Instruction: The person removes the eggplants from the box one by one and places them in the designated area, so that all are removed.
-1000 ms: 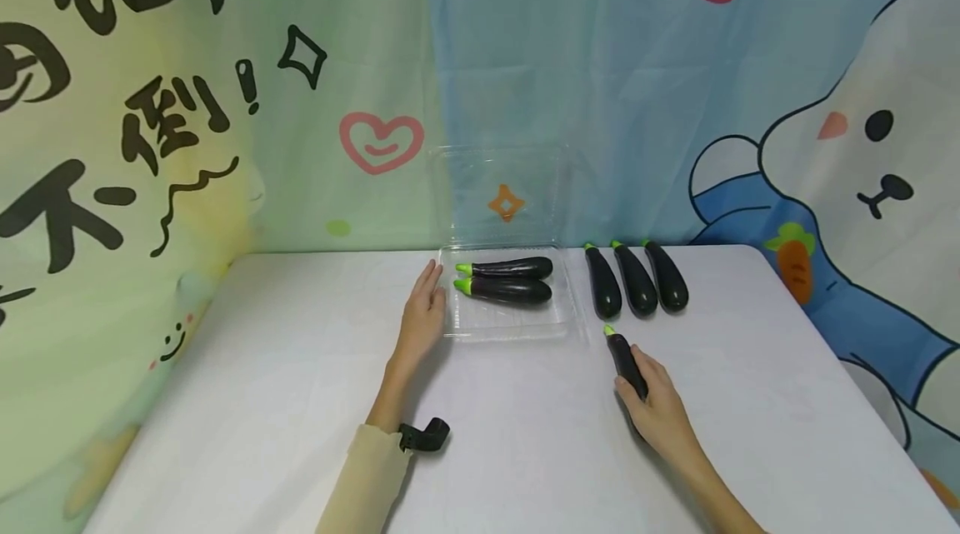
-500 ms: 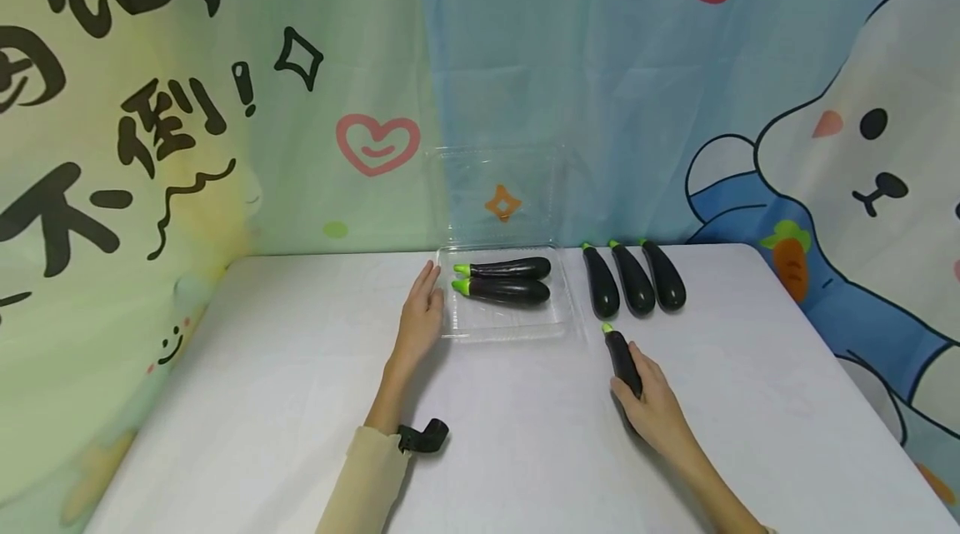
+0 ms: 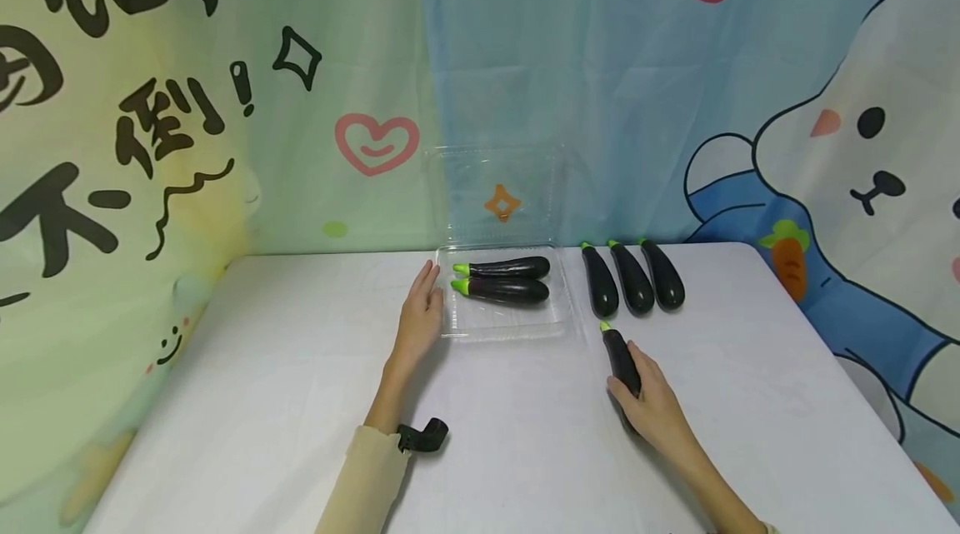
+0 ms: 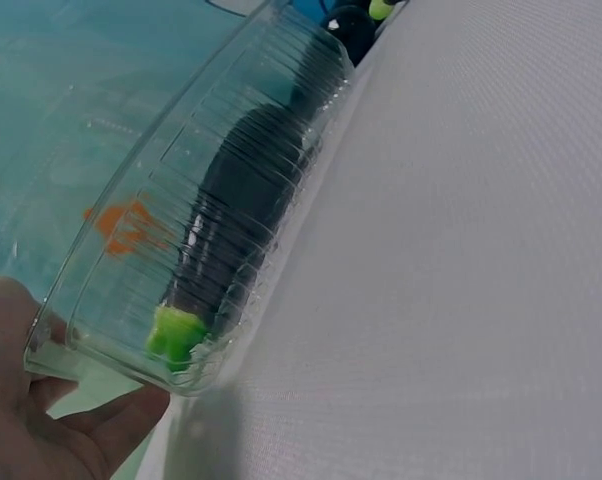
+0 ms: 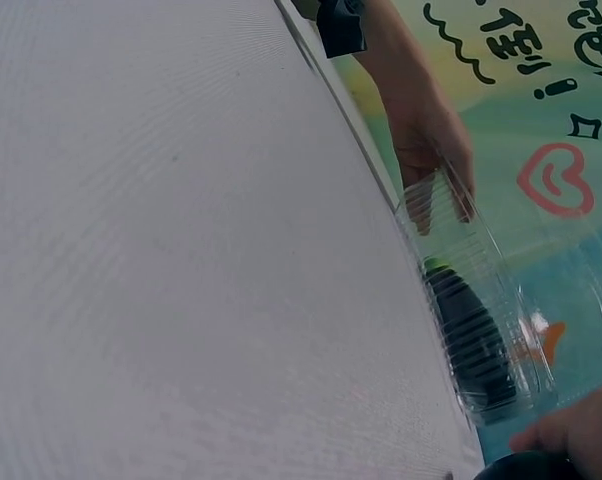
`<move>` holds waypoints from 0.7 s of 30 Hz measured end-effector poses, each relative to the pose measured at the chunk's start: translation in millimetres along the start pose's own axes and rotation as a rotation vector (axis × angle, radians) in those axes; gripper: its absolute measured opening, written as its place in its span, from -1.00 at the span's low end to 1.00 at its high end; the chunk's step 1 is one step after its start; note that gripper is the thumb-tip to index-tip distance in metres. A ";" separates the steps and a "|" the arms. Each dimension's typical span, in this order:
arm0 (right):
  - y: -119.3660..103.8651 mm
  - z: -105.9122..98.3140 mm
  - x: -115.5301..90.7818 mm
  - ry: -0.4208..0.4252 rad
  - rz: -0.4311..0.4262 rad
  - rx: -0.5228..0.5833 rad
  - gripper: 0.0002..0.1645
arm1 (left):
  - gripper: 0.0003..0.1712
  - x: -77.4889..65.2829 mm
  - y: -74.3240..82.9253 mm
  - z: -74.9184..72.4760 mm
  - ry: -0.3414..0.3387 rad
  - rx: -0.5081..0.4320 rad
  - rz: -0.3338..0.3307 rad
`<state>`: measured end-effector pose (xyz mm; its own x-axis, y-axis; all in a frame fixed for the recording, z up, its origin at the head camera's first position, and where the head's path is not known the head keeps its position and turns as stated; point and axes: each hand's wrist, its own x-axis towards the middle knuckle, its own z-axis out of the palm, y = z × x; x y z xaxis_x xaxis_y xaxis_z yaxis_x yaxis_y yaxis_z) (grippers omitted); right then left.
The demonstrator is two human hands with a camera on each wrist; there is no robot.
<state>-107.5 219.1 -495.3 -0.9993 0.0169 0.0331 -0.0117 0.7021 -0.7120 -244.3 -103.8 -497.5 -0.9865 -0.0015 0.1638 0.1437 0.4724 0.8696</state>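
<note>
A clear plastic clamshell box (image 3: 506,326) stands with its lid raised against the backdrop. Two toy-like eggplants (image 3: 506,291), black with green stems, lie side by side in its base. My left hand (image 3: 421,321) rests along the box's left wall; in the left wrist view the thumb and fingers of that hand (image 4: 41,420) touch the box corner. With my right hand (image 3: 651,401) I grip another eggplant (image 3: 621,361) by its thick end, its green stem pointing away from me. At the right wrist view's bottom edge, the right hand (image 5: 581,435) and its dark eggplant show only partly.
Right of the box, three more eggplants (image 3: 634,280) lie in a row near the table's back edge. White cloth covers the table (image 3: 510,451). A printed curtain (image 3: 630,84) hangs directly behind. A black wrist camera (image 3: 424,436) sits on the left wrist.
The right hand and its eggplant have shifted very slightly left and away from me. The left hand stays at the box, and the whole head view has drifted a little.
</note>
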 end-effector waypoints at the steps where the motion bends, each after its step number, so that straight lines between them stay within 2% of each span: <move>1: -0.3 0.1 -0.1 -0.001 -0.001 -0.001 -0.20 | -0.46 -0.3 -0.3 0.1 -0.001 0.001 0.001; 9: -2.9 1.2 1.5 0.001 -0.032 -0.018 -0.17 | -0.46 -0.9 0.5 0.3 0.019 0.008 0.028; 13: -4.6 1.5 3.1 0.009 -0.056 -0.032 -0.16 | -0.46 -0.8 1.8 0.2 0.015 0.010 0.009; 21: -8.7 1.2 4.6 -0.013 -0.047 -0.068 -0.10 | -0.47 -0.1 2.1 0.4 0.023 0.006 0.018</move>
<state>-112.0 212.2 -489.8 -0.9981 -0.0266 0.0558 -0.0569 0.7484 -0.6608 -243.9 -102.4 -495.9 -0.9817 -0.0137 0.1900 0.1605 0.4779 0.8636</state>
